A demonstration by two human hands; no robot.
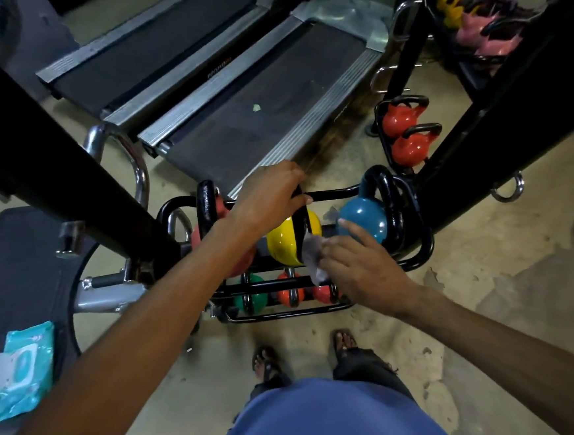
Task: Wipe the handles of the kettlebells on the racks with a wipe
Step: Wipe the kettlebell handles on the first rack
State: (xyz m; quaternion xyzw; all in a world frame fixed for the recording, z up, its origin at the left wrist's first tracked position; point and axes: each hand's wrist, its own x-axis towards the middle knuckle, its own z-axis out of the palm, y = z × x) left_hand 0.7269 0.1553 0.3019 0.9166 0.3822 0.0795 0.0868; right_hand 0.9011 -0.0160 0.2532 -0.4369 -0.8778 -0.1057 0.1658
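A low black rack (414, 241) holds a yellow kettlebell (284, 241) in the middle, a blue kettlebell (364, 218) on its right and a pink-red one (223, 208) on its left. My left hand (270, 194) grips the top of the yellow kettlebell's black handle. My right hand (362, 269) pinches a crumpled grey wipe (312, 256) against the lower part of that handle, index finger stretched toward the blue kettlebell. The rack's bottom shelf carries a green kettlebell (254, 295) and two orange-red ones (290, 294).
A pack of wipes (22, 368) lies on a dark mat at the left. Thick black frame posts (66, 142) slant on both sides. Two treadmills (251, 93) stand behind the rack. More red kettlebells (405, 129) and a second rack sit at right.
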